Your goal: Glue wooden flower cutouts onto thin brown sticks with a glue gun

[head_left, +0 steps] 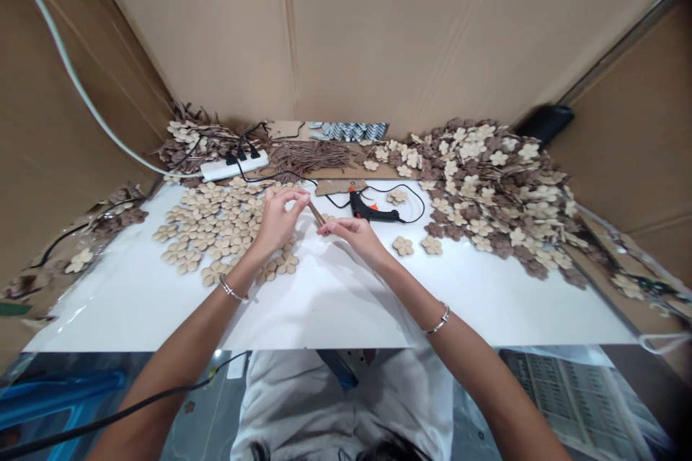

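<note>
My left hand (pixel 280 217) and my right hand (pixel 357 236) are raised over the middle of the white table. A thin brown strip (pixel 316 214) runs between them. Its upper end is pinched in my left fingertips, its lower end in my right. Under and beside my left hand spread many beige flower shapes (pixel 208 220). Behind my right hand lies a black hot glue gun (pixel 375 210) with an orange trigger, its nozzle by a small piece of cardboard (pixel 342 187). Two loose beige flowers (pixel 403 245) lie to the right of my right hand.
A large heap of brown and beige flowers (pixel 486 187) covers the right back. A white power strip (pixel 235 166) with black plugs stands at the back left. Brown strips (pixel 311 156) and striped pieces (pixel 354 132) lie along the cardboard wall (pixel 367 36). A black cable loops around the glue gun.
</note>
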`<state>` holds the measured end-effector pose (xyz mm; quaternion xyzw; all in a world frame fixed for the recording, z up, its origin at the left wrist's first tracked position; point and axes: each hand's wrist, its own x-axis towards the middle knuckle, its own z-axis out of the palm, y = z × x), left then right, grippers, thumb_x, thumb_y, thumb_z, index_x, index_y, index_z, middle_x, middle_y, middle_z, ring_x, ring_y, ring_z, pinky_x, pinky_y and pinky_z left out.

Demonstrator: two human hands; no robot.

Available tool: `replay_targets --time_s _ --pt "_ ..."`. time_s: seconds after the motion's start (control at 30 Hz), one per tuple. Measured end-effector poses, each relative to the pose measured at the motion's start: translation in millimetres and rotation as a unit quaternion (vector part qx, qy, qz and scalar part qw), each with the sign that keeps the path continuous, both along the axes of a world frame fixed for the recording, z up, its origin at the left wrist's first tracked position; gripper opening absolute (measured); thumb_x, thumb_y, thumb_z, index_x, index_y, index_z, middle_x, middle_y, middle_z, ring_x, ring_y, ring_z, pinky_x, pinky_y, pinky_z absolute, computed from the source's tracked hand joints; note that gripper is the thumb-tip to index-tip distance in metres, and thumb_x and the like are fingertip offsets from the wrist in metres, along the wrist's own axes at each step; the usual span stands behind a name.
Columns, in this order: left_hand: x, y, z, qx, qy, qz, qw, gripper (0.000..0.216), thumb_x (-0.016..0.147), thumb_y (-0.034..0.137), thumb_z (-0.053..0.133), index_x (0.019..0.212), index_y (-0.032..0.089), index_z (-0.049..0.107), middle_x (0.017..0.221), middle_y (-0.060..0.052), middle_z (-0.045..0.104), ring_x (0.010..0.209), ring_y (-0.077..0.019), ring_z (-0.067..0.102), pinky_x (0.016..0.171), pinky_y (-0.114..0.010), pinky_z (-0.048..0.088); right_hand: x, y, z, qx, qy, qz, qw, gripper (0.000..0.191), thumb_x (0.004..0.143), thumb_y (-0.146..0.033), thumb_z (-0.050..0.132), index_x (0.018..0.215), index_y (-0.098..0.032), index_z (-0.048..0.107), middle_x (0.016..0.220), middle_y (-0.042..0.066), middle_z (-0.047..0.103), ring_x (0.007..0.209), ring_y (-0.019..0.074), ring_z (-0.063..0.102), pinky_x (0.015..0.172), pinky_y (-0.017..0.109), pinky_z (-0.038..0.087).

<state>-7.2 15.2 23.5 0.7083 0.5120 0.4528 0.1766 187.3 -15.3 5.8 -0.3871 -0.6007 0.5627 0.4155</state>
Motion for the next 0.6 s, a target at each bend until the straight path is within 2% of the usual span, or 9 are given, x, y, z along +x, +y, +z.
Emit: replay_targets --time_s 0.17,0.3,0.4,0.47,0.6 --pt "-1 1 -1.5 0.000 0.006 0.007 1.000 0.023 0.091 0.036 0.056 0.079 0.022 0.070 0.104 -0.002 0.074 0.107 -0.0233 0.057 0.099 -0.041 0.032 -1 -2 4.2 -0.009 0.001 -0.001 1.000 0.027 0.084 -0.041 0.062 0.083 -0.017 0.076 0.092 0.007 0.075 0.091 0.0205 0.065 0.092 0.034 0.045" --pt "0 1 -4.3 0.006 0.011 -0.002 1.000 0.022 0.091 0.036 0.056 0.079 0.023 0.069 0.103 -0.001 0.074 0.105 -0.0229 0.058 0.100 -0.041 0.033 -2 0 1.7 -0.004 0.077 -0.021 0.997 0.019 0.084 -0.036 0.063 0.075 -0.019 0.067 0.087 0.004 0.074 0.092 0.0197 0.067 0.095 0.035 0.045" --pt "2 -1 -5.5 0.006 0.025 -0.010 1.000 0.024 0.092 0.036 0.055 0.079 0.023 0.069 0.104 -0.001 0.073 0.106 -0.0233 0.057 0.100 -0.041 0.033 -4 3 -2.4 -0.017 0.112 -0.047 0.992 0.016 0.082 -0.035 0.066 0.082 -0.021 0.061 0.090 0.003 0.074 0.090 0.0188 0.068 0.093 0.035 0.047" --pt "5 -5 -5.4 0.005 0.037 -0.013 0.999 0.025 0.093 0.037 0.054 0.078 0.023 0.069 0.105 -0.001 0.073 0.106 -0.0237 0.055 0.099 -0.041 0.034 -6 4 -4.3 -0.027 0.104 -0.063 0.992 0.020 0.080 -0.038 0.068 0.089 -0.021 0.061 0.091 0.003 0.074 0.088 0.0185 0.068 0.090 0.034 0.048" --pt "12 -12 -3.7 -0.003 0.053 -0.020 0.998 0.026 0.094 0.036 0.052 0.080 0.024 0.070 0.107 0.000 0.072 0.104 -0.0245 0.051 0.097 -0.041 0.035 -11 3 -6.4 -0.028 0.085 -0.048 0.995 0.029 0.082 -0.044 0.067 0.096 -0.019 0.065 0.089 0.005 0.074 0.084 0.0186 0.068 0.080 0.031 0.049"
